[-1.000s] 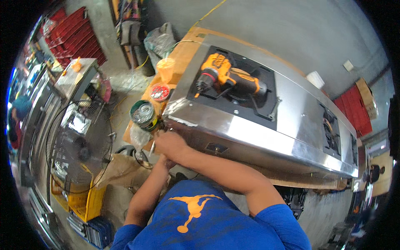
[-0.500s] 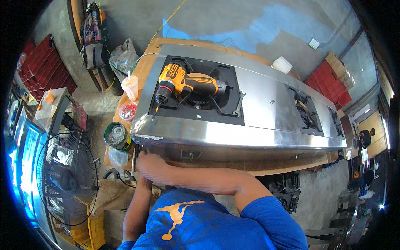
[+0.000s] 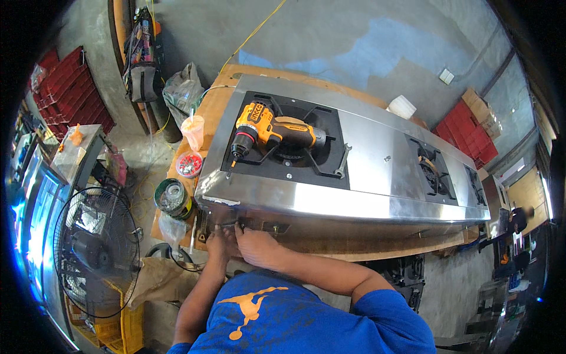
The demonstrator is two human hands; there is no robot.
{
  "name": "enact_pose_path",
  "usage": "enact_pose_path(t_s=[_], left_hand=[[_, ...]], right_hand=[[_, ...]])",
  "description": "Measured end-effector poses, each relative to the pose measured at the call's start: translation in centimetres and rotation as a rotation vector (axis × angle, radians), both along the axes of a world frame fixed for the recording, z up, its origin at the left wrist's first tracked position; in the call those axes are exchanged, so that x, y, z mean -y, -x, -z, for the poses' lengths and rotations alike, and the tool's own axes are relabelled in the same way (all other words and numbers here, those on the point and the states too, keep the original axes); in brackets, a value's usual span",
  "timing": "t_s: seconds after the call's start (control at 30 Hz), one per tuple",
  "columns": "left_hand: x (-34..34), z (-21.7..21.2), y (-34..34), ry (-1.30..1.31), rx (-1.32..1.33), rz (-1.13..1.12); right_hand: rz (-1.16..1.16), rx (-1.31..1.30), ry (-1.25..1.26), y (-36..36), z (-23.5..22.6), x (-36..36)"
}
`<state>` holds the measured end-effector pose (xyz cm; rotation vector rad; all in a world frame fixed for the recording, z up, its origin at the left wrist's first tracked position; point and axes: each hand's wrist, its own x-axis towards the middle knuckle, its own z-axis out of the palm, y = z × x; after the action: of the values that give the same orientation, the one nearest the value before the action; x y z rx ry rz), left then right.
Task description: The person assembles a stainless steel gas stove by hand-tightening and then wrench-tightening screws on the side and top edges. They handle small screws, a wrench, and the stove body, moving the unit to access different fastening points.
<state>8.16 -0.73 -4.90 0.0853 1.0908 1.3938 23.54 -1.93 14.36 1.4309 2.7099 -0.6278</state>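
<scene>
A long stainless steel gas stove (image 3: 377, 141) lies across the bench. At the left end of its front panel, my left hand (image 3: 217, 243) and my right hand (image 3: 257, 246) are side by side, fingertips pinched close together. A small dark part shows between the fingertips against the panel; its kind I cannot make out. Just right of my right hand, a brass valve stem (image 3: 276, 229) sticks out of a square cutout. On the near-left burner rests a yellow and black cordless drill (image 3: 277, 131), its bit toward the front left. Beside it lies an open-end wrench (image 3: 344, 160).
Left of the stove, the wooden bench (image 3: 219, 94) holds a plastic cup (image 3: 193, 131), a tub of red and silver small parts (image 3: 189, 164) and a dark green can (image 3: 173, 197). A caged fan (image 3: 97, 253) stands at left. Red crates (image 3: 466, 133) are stacked at right.
Both hands have come up into view at the front panel. My right hand has moved right, away from the stove's left corner, and now sits beside the left.
</scene>
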Motion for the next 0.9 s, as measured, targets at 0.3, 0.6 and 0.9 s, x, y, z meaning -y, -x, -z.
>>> enact_pose_path(t_s=[0.3,0.6,0.9], left_hand=[[0.2,-0.5,-0.7,-0.019,-0.154,-0.044],[0.3,0.7,0.2,0.033,-0.217,0.036],[3.4,-2.6,-0.2,-0.039,-0.218,-0.02]], right_hand=[[0.124,0.086,0.242,-2.1,3.6,0.1],[0.224,0.066,0.428,-3.1,9.8,-0.6],[0.199,-0.164,0.38,-5.4,9.3,1.0]])
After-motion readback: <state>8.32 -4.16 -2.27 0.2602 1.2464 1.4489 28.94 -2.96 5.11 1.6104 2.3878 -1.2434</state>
